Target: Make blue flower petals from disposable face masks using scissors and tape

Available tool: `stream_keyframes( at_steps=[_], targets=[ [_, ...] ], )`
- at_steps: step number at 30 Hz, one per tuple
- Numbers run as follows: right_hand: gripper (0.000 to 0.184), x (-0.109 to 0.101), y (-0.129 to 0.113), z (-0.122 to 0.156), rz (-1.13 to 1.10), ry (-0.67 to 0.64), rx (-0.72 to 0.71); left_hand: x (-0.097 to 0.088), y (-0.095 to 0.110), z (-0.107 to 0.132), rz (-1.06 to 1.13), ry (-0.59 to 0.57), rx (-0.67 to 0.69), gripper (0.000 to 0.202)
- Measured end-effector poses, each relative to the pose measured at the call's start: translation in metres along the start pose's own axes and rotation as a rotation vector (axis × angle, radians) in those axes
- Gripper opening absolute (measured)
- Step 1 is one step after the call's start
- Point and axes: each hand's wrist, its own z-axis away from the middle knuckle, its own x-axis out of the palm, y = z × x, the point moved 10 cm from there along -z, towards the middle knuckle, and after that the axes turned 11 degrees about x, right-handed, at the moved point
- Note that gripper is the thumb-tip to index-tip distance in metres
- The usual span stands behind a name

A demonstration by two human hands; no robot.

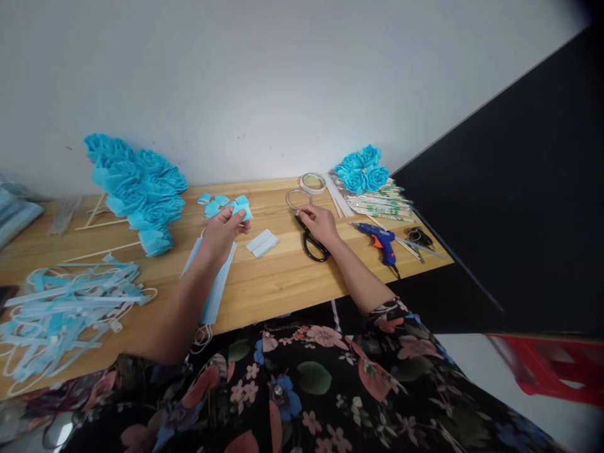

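My left hand [225, 231] pinches a light-blue fabric piece [242, 208] between thumb and fingers, above the wooden table. More small blue cut pieces [213, 206] lie just behind it. Under my left forearm is a blue pleated face mask [218, 290], partly hidden. A folded pale piece [263, 243] lies flat between my hands. My right hand [319, 225] is closed at the upper part of black-handled scissors [315, 247], which rest on the table; their blades are not clearly visible.
Blue fabric flowers on sticks [141, 182] stand left; more flowers [362, 170] lie right, by wrapped sticks [384, 202]. A blue glue gun [383, 242], tape roll [313, 183] and thin ring [299, 199] are nearby. Mask strips [70, 314] pile at left. A red stool [552, 365] stands below.
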Motion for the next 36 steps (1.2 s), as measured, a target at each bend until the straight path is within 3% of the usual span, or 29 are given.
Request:
stream_keyframes(
  at_steps=[21, 36],
  targets=[
    [0.022, 0.002, -0.007, 0.006, 0.057, -0.061, -0.007, 0.001, -0.001, 0.001, 0.021, -0.008, 0.001, 0.024],
    [0.035, -0.01, -0.008, 0.002, -0.566, -0.075, 0.054, 0.004, 0.002, 0.002, 0.023, 0.005, -0.017, 0.029]
  ],
)
